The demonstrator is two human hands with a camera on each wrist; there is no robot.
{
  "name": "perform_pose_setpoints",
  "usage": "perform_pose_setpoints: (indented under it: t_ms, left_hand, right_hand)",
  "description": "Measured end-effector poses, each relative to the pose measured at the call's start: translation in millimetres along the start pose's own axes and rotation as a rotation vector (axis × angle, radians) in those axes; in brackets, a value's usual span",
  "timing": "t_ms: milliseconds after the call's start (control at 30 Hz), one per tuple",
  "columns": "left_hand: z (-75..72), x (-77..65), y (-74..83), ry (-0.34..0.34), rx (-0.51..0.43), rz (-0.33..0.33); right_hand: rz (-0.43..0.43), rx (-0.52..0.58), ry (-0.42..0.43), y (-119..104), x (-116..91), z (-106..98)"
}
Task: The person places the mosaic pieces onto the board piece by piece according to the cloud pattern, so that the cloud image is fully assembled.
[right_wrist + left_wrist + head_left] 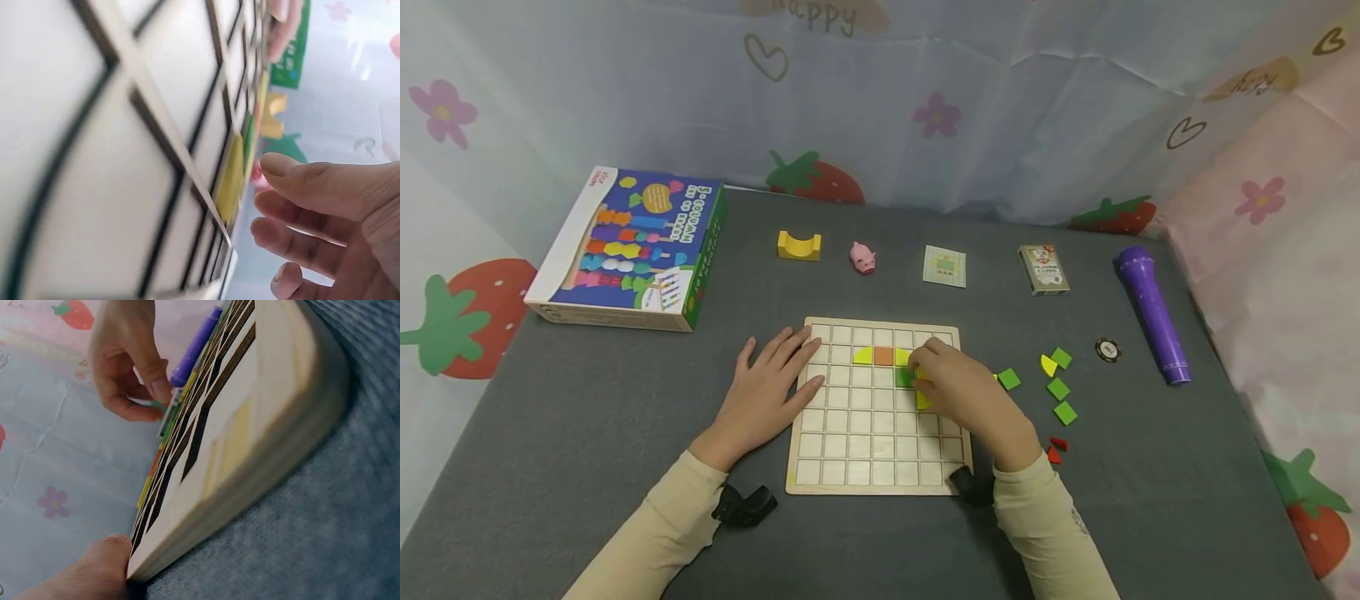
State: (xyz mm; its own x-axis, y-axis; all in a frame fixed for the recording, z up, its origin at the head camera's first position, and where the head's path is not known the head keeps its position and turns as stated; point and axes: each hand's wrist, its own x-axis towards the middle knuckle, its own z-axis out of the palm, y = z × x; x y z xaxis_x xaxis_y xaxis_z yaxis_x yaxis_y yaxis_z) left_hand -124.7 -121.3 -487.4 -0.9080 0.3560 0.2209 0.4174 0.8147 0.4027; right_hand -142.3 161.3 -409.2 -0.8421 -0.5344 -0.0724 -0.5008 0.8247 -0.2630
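A wooden grid board lies on the table, and my left hand rests on its left edge with fingers spread. Over the board's right half is my right hand, its thumb and fingers bent loosely and apart. Nothing shows between them in the right wrist view. Just by its fingertips are a yellow piece and a green square tile in the grid. In the row above sit a curved yellow piece, an orange square tile and another yellow piece, partly hidden by the right hand.
Right of the board lie several green tiles, a yellow piece and red pieces. Farther out are a poker chip and a purple tube. Along the back stand a game box, yellow block, pink pig and card box.
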Motion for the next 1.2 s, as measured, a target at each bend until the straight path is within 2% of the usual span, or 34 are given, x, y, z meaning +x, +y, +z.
perform_pose_setpoints:
  t_ms: [267, 467, 567, 800, 1200]
  left_hand:
    - [0.4, -0.8, 0.2, -0.001, 0.005, -0.001]
    - [0.1, -0.5, 1.0, 0.004, 0.011, 0.001]
    - [0.1, -0.3, 1.2, 0.005, 0.01, 0.001]
    - [1.3, -0.9, -0.1, 0.009, 0.013, 0.006]
    - [2.0, -0.8, -1.6, 0.006, 0.017, 0.006]
  right_hand:
    - [0.097, 0.051, 0.067, 29, -22, -18]
    - [0.272, 0.121, 0.011, 59, -39, -25]
    - [0.324, 0.116, -0.016, 70, -47, -25]
    - [0.355, 0.117, -0.047, 84, -57, -21]
    - [0.35, 0.12, -0.05, 89, -58, -18]
